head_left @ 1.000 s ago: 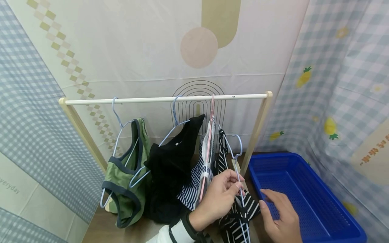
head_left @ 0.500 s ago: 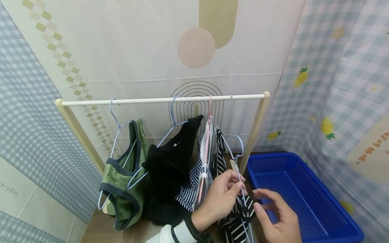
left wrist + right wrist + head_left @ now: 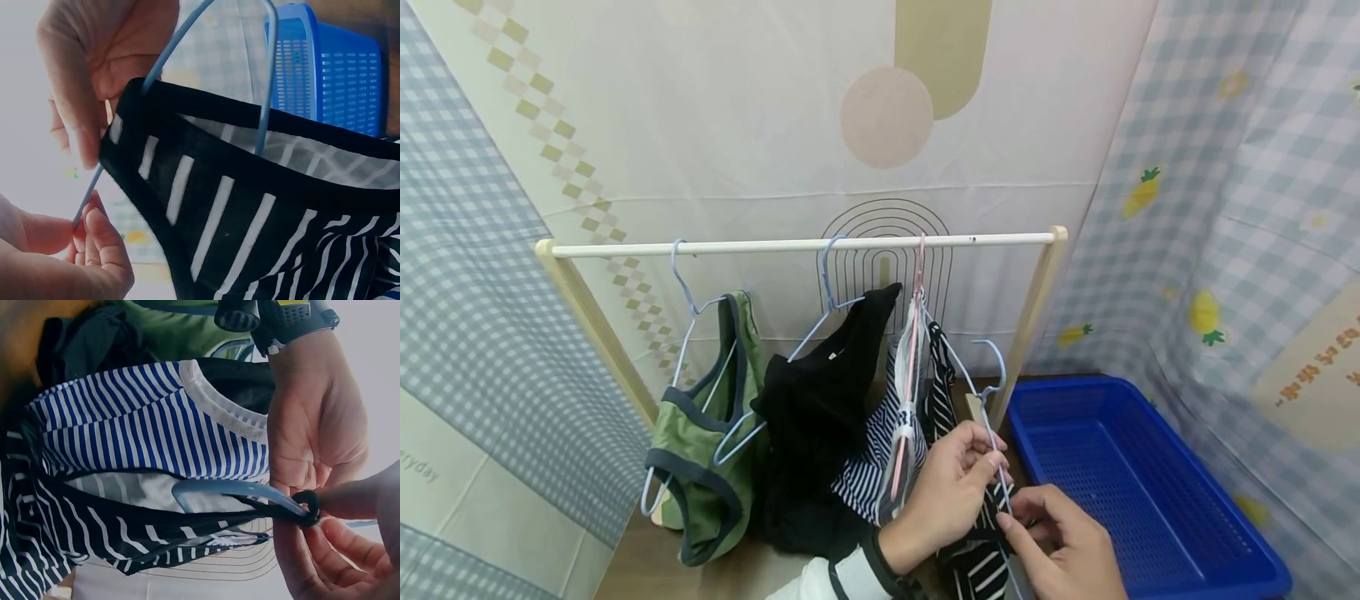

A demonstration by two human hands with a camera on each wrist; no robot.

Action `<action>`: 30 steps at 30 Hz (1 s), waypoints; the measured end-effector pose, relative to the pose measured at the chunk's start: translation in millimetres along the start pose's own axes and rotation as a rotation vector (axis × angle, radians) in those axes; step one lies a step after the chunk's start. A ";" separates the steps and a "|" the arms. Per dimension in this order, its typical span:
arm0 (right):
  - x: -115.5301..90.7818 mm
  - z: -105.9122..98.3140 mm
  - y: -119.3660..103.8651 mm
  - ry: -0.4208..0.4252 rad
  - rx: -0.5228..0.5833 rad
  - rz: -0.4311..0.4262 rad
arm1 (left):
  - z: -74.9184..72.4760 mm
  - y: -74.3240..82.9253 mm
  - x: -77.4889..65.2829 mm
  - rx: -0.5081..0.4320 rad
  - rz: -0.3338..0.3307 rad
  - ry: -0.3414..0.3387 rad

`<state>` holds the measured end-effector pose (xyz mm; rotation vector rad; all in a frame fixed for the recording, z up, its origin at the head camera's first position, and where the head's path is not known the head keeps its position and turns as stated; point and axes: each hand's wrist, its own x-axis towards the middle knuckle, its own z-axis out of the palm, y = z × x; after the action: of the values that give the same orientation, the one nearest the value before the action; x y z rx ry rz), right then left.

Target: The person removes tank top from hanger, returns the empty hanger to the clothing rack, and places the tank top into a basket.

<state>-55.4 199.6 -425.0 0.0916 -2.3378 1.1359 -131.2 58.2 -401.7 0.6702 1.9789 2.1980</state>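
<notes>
A light blue hanger [image 3: 1000, 367] is off the rail, with a black-and-white striped sleeveless top [image 3: 985, 571] partly on it. My left hand [image 3: 947, 487] pinches the bare hanger wire below the hook, as the left wrist view shows. Close beside it, my right hand [image 3: 1063, 542] pinches the top's black-edged shoulder strap [image 3: 128, 103] around the hanger's arm. The wire [image 3: 244, 489] runs through the top's opening in the right wrist view. Some of the right fingertips are hidden behind the strap there.
A white rail [image 3: 760, 247] carries a green top [image 3: 715, 475], a black garment [image 3: 820, 417] and a blue-and-white striped garment [image 3: 876, 454] on hangers. Right of the rack's wooden leg [image 3: 1033, 308] stands a blue basket [image 3: 1120, 385]. Patterned cloth hangs behind.
My right hand has moved left from beside the basket to the striped top and now pinches its strap on the hanger. My left hand keeps its pinch and has hardly moved.
</notes>
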 end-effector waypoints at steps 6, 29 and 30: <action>-3.0 0.9 9.2 -0.022 -0.026 -0.091 | -0.2 -5.8 -0.6 -0.013 0.001 0.011; -2.8 2.8 22.9 -0.013 0.030 -0.254 | -0.7 -10.4 -1.1 -0.071 -0.018 -0.013; -2.9 2.5 22.6 -0.012 0.029 -0.250 | -0.6 -10.4 -1.0 -0.069 -0.018 -0.013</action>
<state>-60.4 211.8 -443.8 0.3906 -2.2450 1.0471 -132.7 58.8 -412.1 0.6538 1.8856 2.2346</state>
